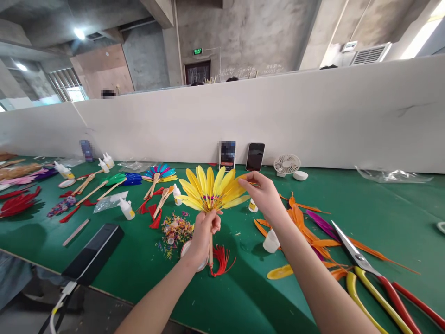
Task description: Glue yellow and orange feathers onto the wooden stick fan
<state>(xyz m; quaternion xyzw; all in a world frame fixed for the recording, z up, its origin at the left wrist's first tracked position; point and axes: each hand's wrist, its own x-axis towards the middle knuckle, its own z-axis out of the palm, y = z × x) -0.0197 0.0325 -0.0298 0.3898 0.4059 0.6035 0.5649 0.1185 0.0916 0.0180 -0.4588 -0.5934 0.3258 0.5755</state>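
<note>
A fan of yellow feathers stands upright in front of me, its wooden handle pointing down with a red tassel at the end. My left hand is closed around the base of the feathers and the top of the handle. At the fan's right edge, my right hand pinches the tip of an outer yellow feather between thumb and fingers. Small colored bits show near the feather roots. Below the right forearm lies a loose yellow feather.
Large scissors and orange feathers lie to the right. A white cup stands near the right forearm. On the left are a glue bottle, colored petals, a black power bank and finished fans. A white partition bounds the back.
</note>
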